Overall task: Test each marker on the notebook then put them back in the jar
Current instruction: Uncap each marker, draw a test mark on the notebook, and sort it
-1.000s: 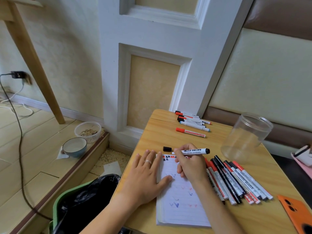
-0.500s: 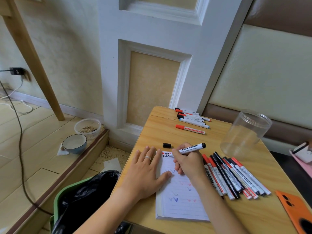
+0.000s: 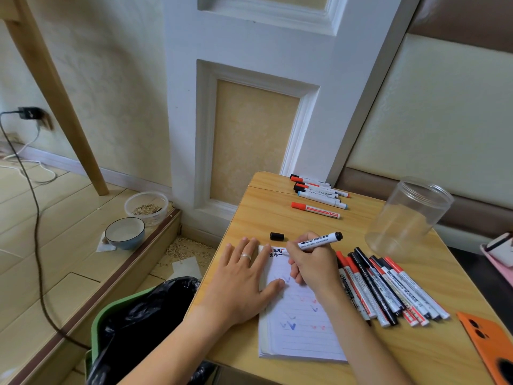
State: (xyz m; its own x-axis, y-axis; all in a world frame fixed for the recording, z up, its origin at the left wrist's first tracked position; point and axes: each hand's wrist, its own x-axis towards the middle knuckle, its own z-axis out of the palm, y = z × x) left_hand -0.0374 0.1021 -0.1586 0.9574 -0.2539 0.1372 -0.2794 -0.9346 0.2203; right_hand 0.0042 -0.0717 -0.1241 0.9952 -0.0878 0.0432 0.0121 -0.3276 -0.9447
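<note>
Leftmost, on the floor, a bin (image 3: 130, 326) lined with a black bag stood against the table (image 3: 266, 218) edge, with a blue bowl (image 3: 125, 233) and a clear tub (image 3: 146, 204) of grain beyond it. On the table, the left hand (image 3: 238, 279) lay flat and released, fingers straight and spread, a ring on one finger; its palm rested on the wood and its thumb pressed the left margin of the notebook (image 3: 299, 326). That notebook lay with its long axis running away from the person, its lined page carrying small blue and red ticks. Just past its top edge sat a loose black cap (image 3: 276, 236). The right hand (image 3: 311, 263) was clenched around a marker (image 3: 316, 241), pinching the barrel near the tip. The marker's long axis ran nearly level across the view, tip pointing left and down onto the top of the page, black rear end pointing right and slightly up. Farther back, a few markers (image 3: 319, 194) lay in a small group, ends left and right. Right of the notebook, touching one another, more markers (image 3: 388, 287) lay fanned, caps toward the far side. Beyond them the clear jar (image 3: 410, 218) stood open-mouthed and tilted in the view. At the right edge lay an orange phone (image 3: 488, 343).
</note>
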